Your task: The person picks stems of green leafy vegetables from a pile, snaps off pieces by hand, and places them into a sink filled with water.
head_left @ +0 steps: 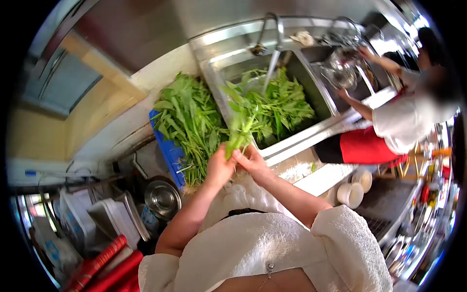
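Observation:
Both my hands meet at the near edge of a steel sink, closed around the stems of a bunch of leafy greens [238, 131]. My left hand [221, 165] wraps the stem ends, and my right hand [252, 161] grips beside it. The bunch points away from me and is slightly blurred. Beyond it, more leafy greens [287, 104] lie in the sink basin [311, 80] under running water from a curved faucet [279, 31]. To the left, a big heap of the same greens [187, 114] is piled on a blue tray [169, 151].
At the right-hand basin a co-worker [404, 102] in a white top and red apron handles a shiny metal bowl [340, 75]. Below left are a steel pot [162, 197] and stacked white containers [109, 219]. White tubs [350, 194] stand at lower right.

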Tool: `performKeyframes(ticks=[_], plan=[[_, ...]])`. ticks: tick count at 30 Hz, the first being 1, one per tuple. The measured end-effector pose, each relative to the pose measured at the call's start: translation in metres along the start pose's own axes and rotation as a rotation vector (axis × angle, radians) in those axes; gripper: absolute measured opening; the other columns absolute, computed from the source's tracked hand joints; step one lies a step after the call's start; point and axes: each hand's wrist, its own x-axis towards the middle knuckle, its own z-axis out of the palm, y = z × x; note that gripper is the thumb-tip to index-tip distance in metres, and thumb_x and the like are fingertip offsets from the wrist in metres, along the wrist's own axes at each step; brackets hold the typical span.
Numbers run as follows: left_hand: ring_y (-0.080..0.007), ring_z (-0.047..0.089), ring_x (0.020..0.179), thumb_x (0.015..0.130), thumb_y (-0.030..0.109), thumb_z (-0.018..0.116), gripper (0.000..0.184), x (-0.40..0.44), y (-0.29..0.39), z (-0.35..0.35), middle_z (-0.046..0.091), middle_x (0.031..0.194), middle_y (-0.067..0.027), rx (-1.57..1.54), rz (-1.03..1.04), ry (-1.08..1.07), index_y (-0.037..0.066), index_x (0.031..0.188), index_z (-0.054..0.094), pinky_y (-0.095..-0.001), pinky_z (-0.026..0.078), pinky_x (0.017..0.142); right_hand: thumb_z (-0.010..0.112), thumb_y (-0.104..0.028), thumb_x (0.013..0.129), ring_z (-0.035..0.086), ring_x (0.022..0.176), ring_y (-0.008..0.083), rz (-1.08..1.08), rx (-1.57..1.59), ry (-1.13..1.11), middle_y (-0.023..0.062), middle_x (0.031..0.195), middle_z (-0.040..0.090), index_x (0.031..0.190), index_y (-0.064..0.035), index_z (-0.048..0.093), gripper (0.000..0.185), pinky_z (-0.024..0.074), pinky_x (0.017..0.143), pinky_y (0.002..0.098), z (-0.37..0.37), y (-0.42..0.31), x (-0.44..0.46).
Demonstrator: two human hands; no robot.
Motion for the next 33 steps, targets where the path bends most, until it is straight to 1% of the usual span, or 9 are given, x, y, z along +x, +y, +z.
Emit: performKeyframes(ticks=[4, 7, 9, 12, 15, 21, 27, 29, 33], plan=[[-0.0384, 0.048, 0.094, 0.074, 0.013, 0.049, 0.034, -0.014, 0.028, 0.043, 0.047, 0.103, -0.0258, 0.482, 0.232, -0.349, -0.008, 0.101, 0.044, -0.0436, 0.041, 0.079, 0.054, -0.017, 0.083, 0.052, 0.08, 0.0121, -0.143, 0.521, 0.401, 0.0043, 0.087, 0.055, 0.099, -0.0043, 0.048, 0.022, 0.0437, 0.071, 0.0263, -0.006, 0.018, -0.028], [-0.0396, 0.047, 0.095, 0.072, 0.012, 0.051, 0.038, -0.034, 0.027, 0.081, 0.045, 0.106, -0.0252, 0.462, 0.505, -0.4, -0.008, 0.103, 0.042, -0.0434, 0.039, 0.082, 0.053, -0.015, 0.083, 0.052, 0.08, 0.0124, -0.244, 0.65, 0.673, 0.0043, 0.087, 0.055, 0.098, -0.0043, 0.049, 0.018, 0.044, 0.07, 0.0257, -0.032, 0.037, -0.062], [-0.0401, 0.046, 0.096, 0.071, 0.01, 0.053, 0.043, -0.049, 0.044, 0.098, 0.043, 0.107, -0.0247, 0.441, 0.523, -0.6, -0.006, 0.109, 0.04, -0.0436, 0.038, 0.084, 0.051, -0.015, 0.084, 0.055, 0.077, 0.0151, -0.334, 0.745, 0.775, 0.0061, 0.085, 0.056, 0.097, -0.0038, 0.049, 0.018, 0.046, 0.067, 0.0266, -0.048, 0.043, -0.093], [-0.0377, 0.043, 0.101, 0.068, 0.009, 0.057, 0.052, -0.076, 0.055, 0.128, 0.041, 0.109, -0.0212, 0.206, 0.635, -0.718, 0.0, 0.117, 0.039, -0.0422, 0.037, 0.086, 0.049, -0.017, 0.084, 0.058, 0.071, 0.0205, -0.443, 0.947, 0.825, 0.0101, 0.076, 0.057, 0.094, -0.0032, 0.049, 0.017, 0.0499, 0.061, 0.0313, -0.068, 0.04, -0.142], [-0.0346, 0.044, 0.104, 0.07, 0.008, 0.057, 0.051, -0.105, 0.073, 0.155, 0.043, 0.112, -0.0198, 0.099, 0.718, -0.845, -0.002, 0.117, 0.039, -0.0386, 0.037, 0.088, 0.05, -0.023, 0.083, 0.057, 0.07, 0.0231, -0.454, 1.003, 0.975, 0.0119, 0.083, 0.059, 0.085, -0.0016, 0.048, 0.022, 0.0495, 0.063, 0.0348, -0.095, 0.053, -0.184], [-0.0331, 0.04, 0.111, 0.073, 0.012, 0.059, 0.051, -0.17, 0.105, 0.223, 0.039, 0.119, -0.0192, 0.071, 0.986, -1.072, -0.001, 0.118, 0.04, -0.0371, 0.034, 0.092, 0.052, -0.018, 0.082, 0.055, 0.066, 0.0197, -0.726, 1.214, 1.069, 0.0086, 0.073, 0.054, 0.089, -0.0022, 0.047, 0.018, 0.0496, 0.063, 0.0333, -0.146, 0.081, -0.285], [-0.0305, 0.039, 0.113, 0.073, 0.012, 0.06, 0.049, -0.241, 0.141, 0.287, 0.04, 0.121, -0.0165, -0.04, 1.156, -1.303, 0.002, 0.118, 0.042, -0.0368, 0.033, 0.092, 0.052, -0.018, 0.082, 0.051, 0.061, 0.015, -1.001, 1.162, 1.133, 0.0054, 0.072, 0.052, 0.095, -0.0058, 0.047, 0.019, 0.046, 0.055, 0.0292, -0.196, 0.125, -0.421], [-0.0296, 0.04, 0.111, 0.073, 0.008, 0.059, 0.045, -0.254, 0.148, 0.308, 0.04, 0.121, -0.0157, 0.013, 1.17, -1.296, 0.003, 0.115, 0.045, -0.0363, 0.034, 0.092, 0.052, -0.019, 0.081, 0.05, 0.059, 0.0135, -0.977, 1.071, 1.18, 0.005, 0.072, 0.052, 0.097, -0.0066, 0.046, 0.02, 0.0444, 0.052, 0.0273, -0.209, 0.144, -0.473], [-0.0301, 0.047, 0.101, 0.071, 0.005, 0.06, 0.034, -0.268, 0.149, 0.349, 0.048, 0.111, -0.0145, -0.039, 1.147, -1.345, 0.003, 0.104, 0.052, -0.0361, 0.038, 0.086, 0.052, -0.025, 0.082, 0.048, 0.053, 0.0106, -0.811, 0.826, 1.58, 0.0037, 0.071, 0.052, 0.091, -0.0071, 0.049, 0.02, 0.0418, 0.045, 0.0246, -0.216, 0.169, -0.579]])
